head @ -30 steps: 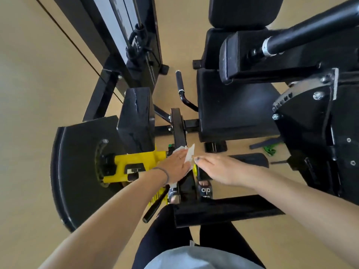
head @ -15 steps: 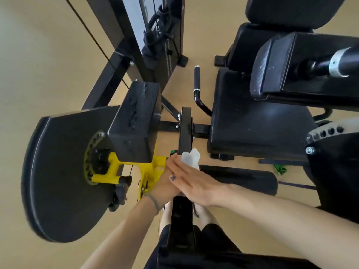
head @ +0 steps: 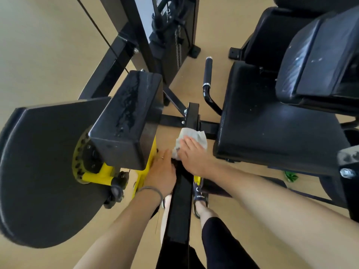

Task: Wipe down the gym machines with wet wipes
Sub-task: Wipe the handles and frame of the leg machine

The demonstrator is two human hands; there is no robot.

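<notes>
A crumpled white wet wipe (head: 191,137) lies on the black centre beam (head: 179,200) of the gym machine, just in front of the seat. My right hand (head: 192,155) presses flat on the wipe with straight fingers. My left hand (head: 162,170) rests beside it against the yellow bracket (head: 147,167) at the beam's left side, fingers extended and holding nothing. A black leg pad (head: 128,117) sits left of my hands.
A black seat (head: 272,121) and a second pad (head: 318,55) fill the right. A curved black shroud (head: 40,171) is at left, the weight stack frame (head: 167,35) behind. A black side handle (head: 207,74) rises near the seat. My sandalled feet (head: 200,197) straddle the beam.
My right hand has slid forward along the beam with the wipe, now flat on top of it. My left hand let go of the wipe and shifted left onto the yellow bracket.
</notes>
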